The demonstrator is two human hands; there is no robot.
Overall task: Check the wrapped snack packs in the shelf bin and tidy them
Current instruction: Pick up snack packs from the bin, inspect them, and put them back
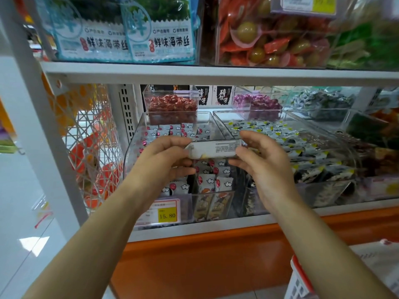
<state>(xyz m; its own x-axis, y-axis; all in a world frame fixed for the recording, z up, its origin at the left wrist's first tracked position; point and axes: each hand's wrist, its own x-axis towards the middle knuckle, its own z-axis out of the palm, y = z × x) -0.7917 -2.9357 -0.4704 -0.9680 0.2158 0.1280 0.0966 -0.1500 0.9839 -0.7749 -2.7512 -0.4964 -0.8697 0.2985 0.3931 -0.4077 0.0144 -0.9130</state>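
Over the front half of the clear shelf bin (132, 148), held level and clear of the load: one white snack pack (216, 148), small-print side toward the camera. Left end gripped by left hand (164, 156), thumb on top, fingers curled beneath; right end pinched by right hand (261, 160) between thumb and forefinger, remaining fingers curled below the pack.

Below and behind the pack, inside the same bin: wrapped packs (213, 182) in white with red dots and cloud marks, some upright, some leaning. Just right: neighbouring bin (349, 147) of grey packs with yellow corners. Behind, on the bin's back edge: small clear box of red sweets (171, 104); further right, purple sweets (257, 102). Overhead: upper shelf (216, 74) with seaweed bags (159, 33). At left: wire basket (92, 137). Underneath: orange base panel (216, 255).

Middle of the bin's load hidden by both hands and the pack. Price tag (166, 213) on the front wall partly covered by the left forearm, "15.80" legible. Print on the held pack too fine to read. Red-and-white basket (302, 283) cut off at the lower edge.
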